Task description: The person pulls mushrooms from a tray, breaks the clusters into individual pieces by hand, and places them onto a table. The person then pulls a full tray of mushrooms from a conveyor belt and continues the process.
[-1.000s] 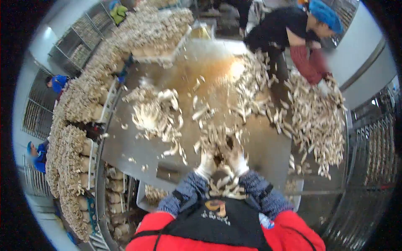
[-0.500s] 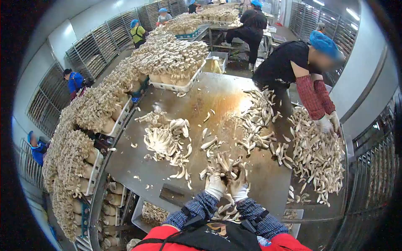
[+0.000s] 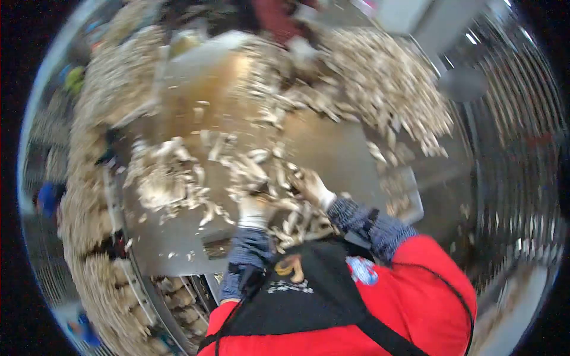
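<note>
Pale, elongated mushrooms (image 3: 290,222) lie loose on the grey metal bench (image 3: 338,148) around the white-gloved left hand (image 3: 254,207) and right hand (image 3: 314,188), grips too blurred to tell; the leftward mushroom cluster (image 3: 161,191) looks unseparated.

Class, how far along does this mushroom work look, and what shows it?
Probably partway. Looking done: the far-right heap of loose mushrooms. In hand: mushrooms at the left hand and right hand, though blur hides the grip. Apparently left: the clustered pile on the table and the dense rows along its left side.
</note>
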`<move>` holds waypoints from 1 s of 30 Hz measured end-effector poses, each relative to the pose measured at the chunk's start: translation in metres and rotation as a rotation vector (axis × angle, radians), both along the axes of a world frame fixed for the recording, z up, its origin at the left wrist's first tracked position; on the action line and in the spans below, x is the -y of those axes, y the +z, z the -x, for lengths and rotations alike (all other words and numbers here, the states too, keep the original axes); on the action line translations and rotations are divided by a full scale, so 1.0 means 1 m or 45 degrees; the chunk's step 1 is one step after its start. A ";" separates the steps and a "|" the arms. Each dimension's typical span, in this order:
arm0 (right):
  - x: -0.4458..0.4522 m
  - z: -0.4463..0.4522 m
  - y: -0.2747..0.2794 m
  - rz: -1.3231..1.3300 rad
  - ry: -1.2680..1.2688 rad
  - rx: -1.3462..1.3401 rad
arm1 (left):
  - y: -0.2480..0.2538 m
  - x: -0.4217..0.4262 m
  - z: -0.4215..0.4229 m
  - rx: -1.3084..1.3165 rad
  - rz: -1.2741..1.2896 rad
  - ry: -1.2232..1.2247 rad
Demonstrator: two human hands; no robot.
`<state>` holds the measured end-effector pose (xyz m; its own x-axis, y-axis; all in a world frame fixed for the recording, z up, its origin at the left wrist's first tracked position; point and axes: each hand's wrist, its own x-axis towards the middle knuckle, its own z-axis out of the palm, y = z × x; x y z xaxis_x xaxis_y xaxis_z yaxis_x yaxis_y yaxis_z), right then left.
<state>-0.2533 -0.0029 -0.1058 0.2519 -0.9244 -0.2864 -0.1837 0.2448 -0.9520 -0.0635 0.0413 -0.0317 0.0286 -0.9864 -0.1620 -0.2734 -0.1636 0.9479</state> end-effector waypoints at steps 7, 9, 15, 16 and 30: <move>-0.104 0.188 -0.082 0.148 -1.074 -0.252 | -0.028 0.005 -0.021 -1.748 -0.383 0.662; -0.137 0.241 -0.089 0.251 -1.320 -0.556 | -0.015 0.005 -0.008 -1.764 -0.366 0.585; -0.161 0.337 -0.190 0.292 -1.210 -0.275 | -0.034 0.012 0.013 -1.531 -0.199 0.511; -0.137 0.289 -0.130 0.289 -0.994 -0.560 | -0.030 0.013 0.021 -1.477 -0.096 0.438; -0.021 -0.047 0.080 0.528 0.125 -0.019 | -0.018 0.017 0.001 -1.407 0.107 0.620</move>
